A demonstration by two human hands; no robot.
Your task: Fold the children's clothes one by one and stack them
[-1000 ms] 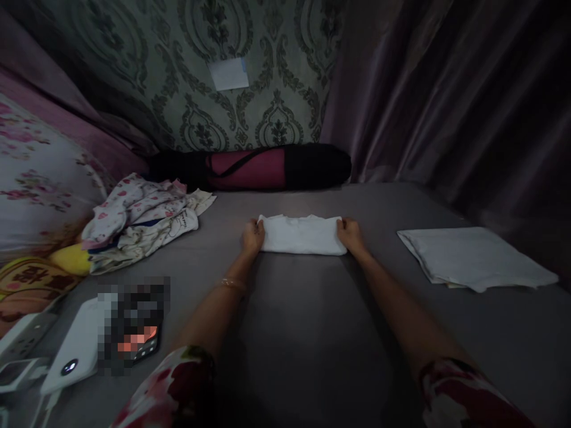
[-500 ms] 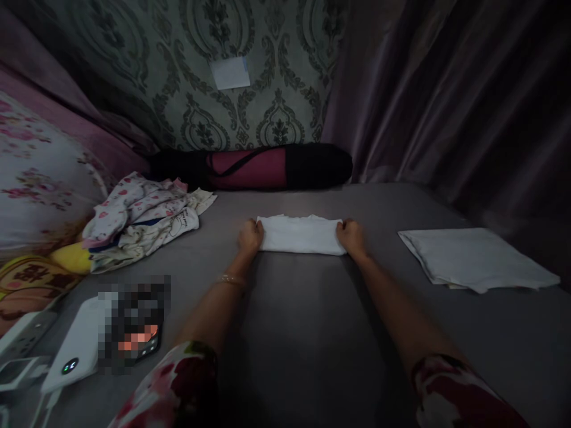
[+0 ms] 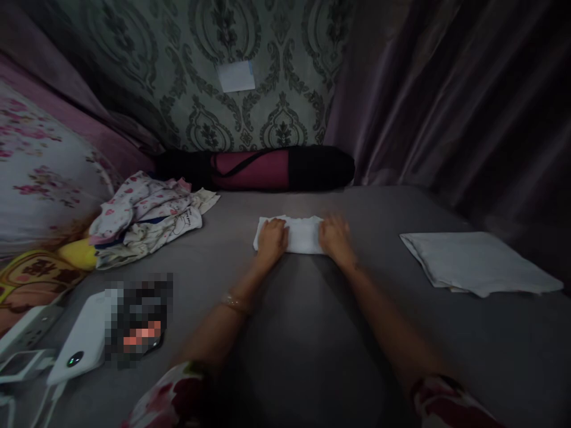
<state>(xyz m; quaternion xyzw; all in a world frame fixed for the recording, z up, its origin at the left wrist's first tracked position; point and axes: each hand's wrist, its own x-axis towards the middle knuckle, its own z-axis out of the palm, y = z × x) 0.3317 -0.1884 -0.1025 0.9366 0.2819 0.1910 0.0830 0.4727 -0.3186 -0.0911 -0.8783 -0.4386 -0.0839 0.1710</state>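
A folded white cloth (image 3: pixel 304 235) lies as a narrow strip on the grey sheet in front of me. My left hand (image 3: pixel 273 241) rests on its left part, palm down, with the fingers bent loosely over the top. On the right end is my right hand (image 3: pixel 335 239), its fingers apart and smeared by motion. Both hands touch the cloth from above and neither is gripping its edge. The cloth's middle shows between them; its right end is hidden under the right hand.
To the right lies a larger folded white cloth (image 3: pixel 477 261). A heap of printed clothes (image 3: pixel 147 217) is at the left. Nearer are a white power bank (image 3: pixel 82 339), cables, a power strip (image 3: pixel 31 333) and a pixelated object. A black and pink long bag (image 3: pixel 254 169) lies along the wall.
Both hands have let go of the cloth's two ends and moved inward onto its top. The cloth stays in nearly the same place. The view has shifted slightly.
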